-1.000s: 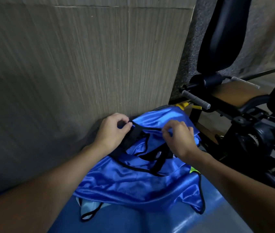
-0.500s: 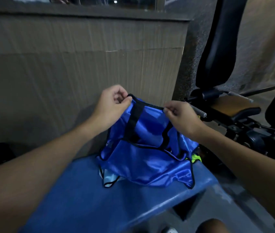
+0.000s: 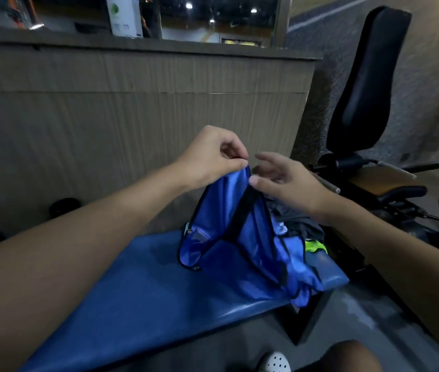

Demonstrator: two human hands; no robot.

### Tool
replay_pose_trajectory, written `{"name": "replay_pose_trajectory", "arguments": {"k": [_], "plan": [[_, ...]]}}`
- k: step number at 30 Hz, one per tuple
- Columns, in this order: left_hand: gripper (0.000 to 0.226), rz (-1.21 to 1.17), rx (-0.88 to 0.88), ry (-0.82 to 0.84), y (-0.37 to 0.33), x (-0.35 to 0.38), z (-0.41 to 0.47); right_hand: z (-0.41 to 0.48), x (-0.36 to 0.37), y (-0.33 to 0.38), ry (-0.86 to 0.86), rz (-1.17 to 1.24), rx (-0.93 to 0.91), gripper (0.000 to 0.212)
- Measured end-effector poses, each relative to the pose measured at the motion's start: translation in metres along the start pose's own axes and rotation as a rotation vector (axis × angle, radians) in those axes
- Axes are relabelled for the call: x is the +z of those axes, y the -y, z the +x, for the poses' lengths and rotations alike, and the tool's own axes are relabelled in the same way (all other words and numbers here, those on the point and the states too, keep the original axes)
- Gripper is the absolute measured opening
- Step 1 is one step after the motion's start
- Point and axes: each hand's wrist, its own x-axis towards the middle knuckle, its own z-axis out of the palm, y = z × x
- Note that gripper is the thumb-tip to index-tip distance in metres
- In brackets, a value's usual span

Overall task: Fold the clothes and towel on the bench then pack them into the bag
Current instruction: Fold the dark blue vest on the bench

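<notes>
Blue satin bag [image 3: 242,237], centre-frame on the desk [image 3: 132,291], is pinched at its top by fingers of the left hand [image 3: 213,154], with the right hand [image 3: 288,181] spread empty beside it; the slick fabric could slip free and slump off the desk's end.

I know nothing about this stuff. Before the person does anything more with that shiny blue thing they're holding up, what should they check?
1. Left hand grip: it pinches the top edge of the blue item, ok.
2. Right hand grip: its fingers are spread beside the item and hold nothing, not ok.
3. Item supported: its lower part rests on the bench, ok.
4. Item clear of the bench edge: one corner hangs over the end, not ok.
5. Other clothes folded: dark clothes and a neon-green piece lie crumpled behind it, not ok.
6. Whether the blue item is the bag or a garment: cannot tell.
</notes>
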Motion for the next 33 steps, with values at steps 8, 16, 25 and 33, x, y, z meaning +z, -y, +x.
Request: {"name": "replay_pose_trajectory", "arguments": {"k": [8, 16, 25, 33], "plan": [[0.019, 0.033, -0.113, 0.153, 0.009, 0.005, -0.011, -0.01, -0.012, 0.012, -0.184, 0.061, -0.08, 0.018], [0.013, -0.005, -0.106, 0.068, 0.016, 0.011, -0.017, -0.018, -0.031, -0.003, -0.142, -0.045, 0.044, 0.027], [0.013, -0.048, -0.104, 0.143, -0.012, 0.021, -0.006, -0.026, -0.017, 0.021, -0.06, -0.002, -0.017, 0.007], [0.012, -0.048, -0.24, 0.273, 0.003, 0.023, -0.022, -0.031, -0.046, 0.006, -0.2, -0.071, 0.062, 0.012]]}}
